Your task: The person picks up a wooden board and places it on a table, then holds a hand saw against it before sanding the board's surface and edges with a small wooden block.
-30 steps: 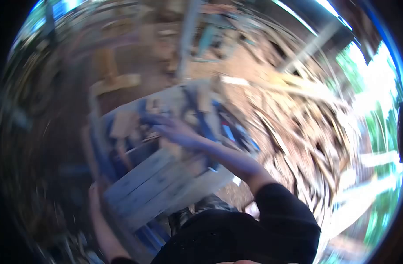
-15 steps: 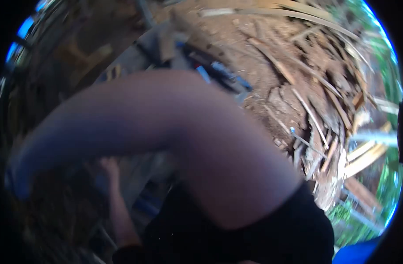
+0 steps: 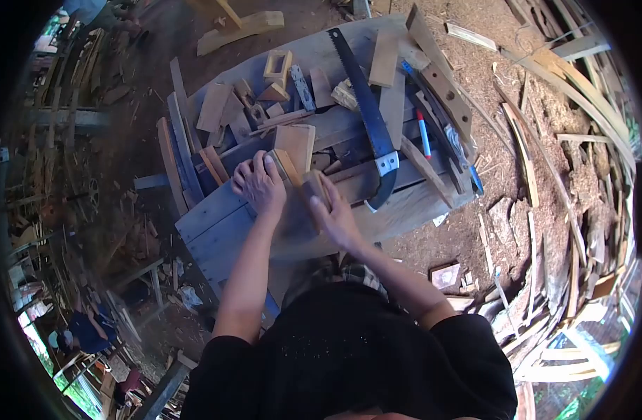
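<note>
My left hand [image 3: 262, 187] is bent over the near end of the bench clutter, its thumb side against a narrow wooden piece [image 3: 288, 168], which it grips. My right hand [image 3: 337, 218] is closed round a small brown wooden block [image 3: 313, 185], held against the side of that piece. Motion blurs the block a little, and its underside is hidden. Just beyond my hands stands a pale wooden block [image 3: 297, 142]. A handsaw [image 3: 363, 94] lies to the right, its handle towards me.
The plank workbench [image 3: 219, 227] bears a hollow wooden frame [image 3: 277, 67], a red-and-white marker [image 3: 423, 133], a holed wooden bar [image 3: 447, 92] and several offcuts. Wood strips and shavings cover the ground at right. Another person [image 3: 90, 330] is at lower left.
An arm that swept blurred across the view has come down to the bench. My right hand now holds the block beside my left hand, and the view has steadied.
</note>
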